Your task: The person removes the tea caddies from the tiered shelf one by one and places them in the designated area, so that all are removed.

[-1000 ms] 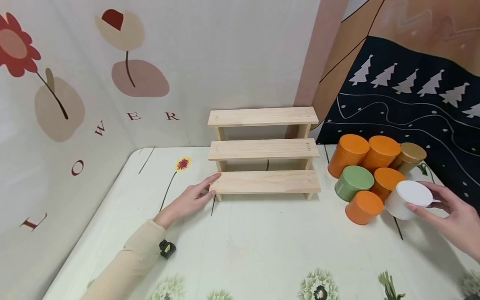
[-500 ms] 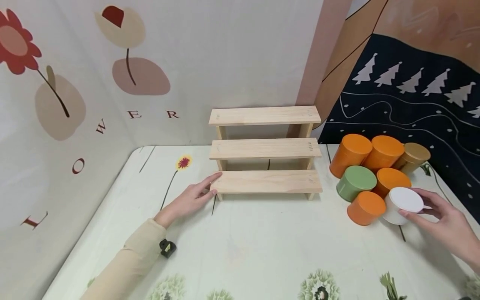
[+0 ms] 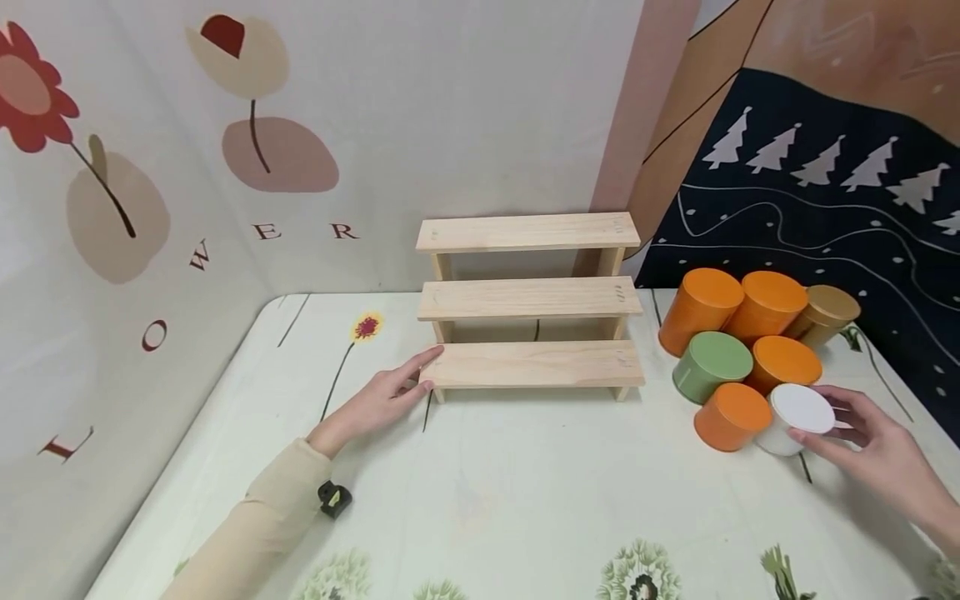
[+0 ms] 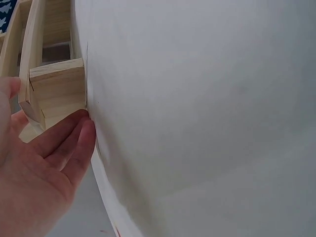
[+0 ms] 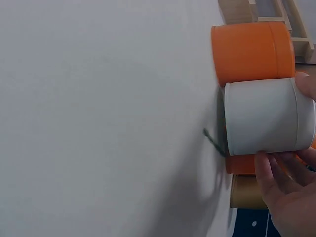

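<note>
A three-tier wooden shelf (image 3: 530,364) stands at the back of the table in the head view. My left hand (image 3: 382,400) holds the left end of its lowest board, thumb at the front corner and index finger at the rear one. In the left wrist view, other fingers (image 4: 74,143) reach low beside the shelf's leg. At the right, my right hand (image 3: 873,442) grips a white lidded canister (image 3: 802,408) between thumb and fingers. It is upright, right beside a short orange canister (image 3: 732,417) and in front of another orange canister (image 3: 786,363).
Behind the white canister are a green canister (image 3: 712,367), two taller orange canisters, one of them at the back left (image 3: 701,312), and a gold canister (image 3: 828,312). A flower-printed cloth (image 3: 510,492) covers the table. Printed fabric (image 3: 450,108) hangs behind the shelf.
My right hand has shifted the white canister left and toward me, then lowered it beside the short orange one. My left hand has stayed at the shelf's end.
</note>
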Tool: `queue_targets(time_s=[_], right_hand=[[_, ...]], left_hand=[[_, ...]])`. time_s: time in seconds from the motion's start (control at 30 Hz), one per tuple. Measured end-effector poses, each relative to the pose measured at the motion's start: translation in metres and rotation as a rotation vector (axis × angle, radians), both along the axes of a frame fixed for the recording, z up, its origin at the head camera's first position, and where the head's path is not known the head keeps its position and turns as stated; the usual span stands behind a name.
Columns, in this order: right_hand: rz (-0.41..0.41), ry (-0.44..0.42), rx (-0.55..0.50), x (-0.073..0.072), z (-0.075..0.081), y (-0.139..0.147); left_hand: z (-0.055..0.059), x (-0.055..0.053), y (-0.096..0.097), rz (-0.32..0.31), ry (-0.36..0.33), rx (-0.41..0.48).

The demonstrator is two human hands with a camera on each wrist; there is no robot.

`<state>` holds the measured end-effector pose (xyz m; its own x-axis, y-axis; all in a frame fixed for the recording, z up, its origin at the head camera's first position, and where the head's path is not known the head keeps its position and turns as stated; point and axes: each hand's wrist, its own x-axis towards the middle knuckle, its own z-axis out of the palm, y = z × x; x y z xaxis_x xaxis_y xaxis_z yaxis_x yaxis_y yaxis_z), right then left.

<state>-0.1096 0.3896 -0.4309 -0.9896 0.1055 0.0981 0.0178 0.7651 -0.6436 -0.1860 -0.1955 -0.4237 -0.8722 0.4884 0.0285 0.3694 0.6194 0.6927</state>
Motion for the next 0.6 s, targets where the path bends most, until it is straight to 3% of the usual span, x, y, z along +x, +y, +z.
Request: queue_targets(time_s=[0.17,0.27,0.4,0.6], right_hand=[[-0.024,-0.071,-0.019,0.002,-0.003,0.001],[-0.031,-0.062,-0.006,0.004,-0.003,0.003],[-0.013,0.027,0.012,0.004,0.005,0.002],[0.033,0.213,0.011,-0.004,0.031,-0.002]], left_hand=[[0.000,0.000,0.000,-0.014,0.002,-0.003],[0.001,-0.001,0.000,-0.028,0.010,-0.002],[0.005,-0.001,-0.003,-0.026,0.017,0.010],[0.014,-0.003,-0.009,-0.013,0.072,0.008]])
